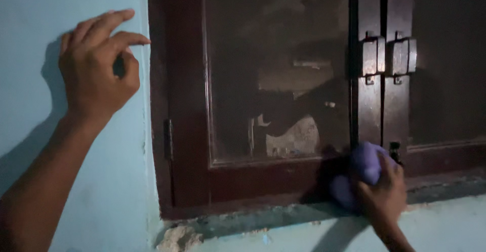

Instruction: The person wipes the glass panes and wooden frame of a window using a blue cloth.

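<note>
My left hand (96, 62) rests against the pale blue wall (61, 9) just left of a dark wooden window frame (177, 105), fingers loosely curled and holding nothing. My right hand (382, 196) grips a bunched purple cloth (362, 168) and presses it on the bottom rail of the left window shutter, near where the two shutters meet. The cloth looks blurred.
The dark glass pane (276, 69) shows faint reflections. Two metal latches (387, 57) sit on the centre stiles. A hinge (168, 139) is on the left frame. The sill (283, 219) below is rough, with crumbled plaster (179, 238) at its left corner.
</note>
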